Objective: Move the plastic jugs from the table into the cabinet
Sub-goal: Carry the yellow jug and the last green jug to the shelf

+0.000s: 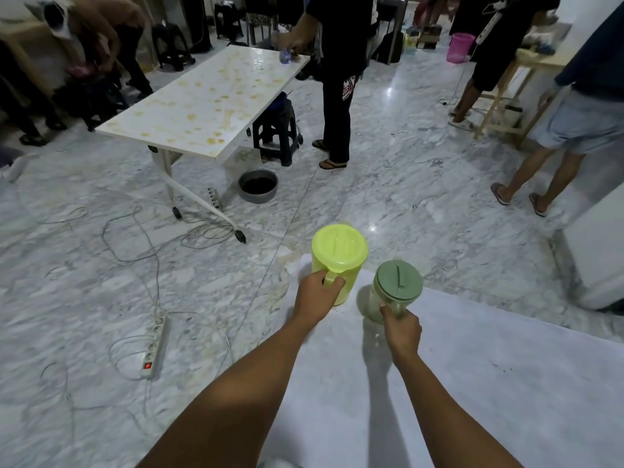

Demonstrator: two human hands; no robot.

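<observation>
Two lidded plastic jugs stand near the far corner of a white table in front of me. The yellow-green jug is on the left, and my left hand is wrapped around its handle. To its right is a clear jug with a dull green lid; my right hand grips its handle on the near side. Both jugs are upright. I cannot tell whether they still touch the tabletop. No cabinet interior is visible.
A white stained folding table on wheels stands ahead on the marble floor, with a metal bowl and a black stool beside it. Cables and a power strip lie on the left. Several people stand around. A white unit is at the right.
</observation>
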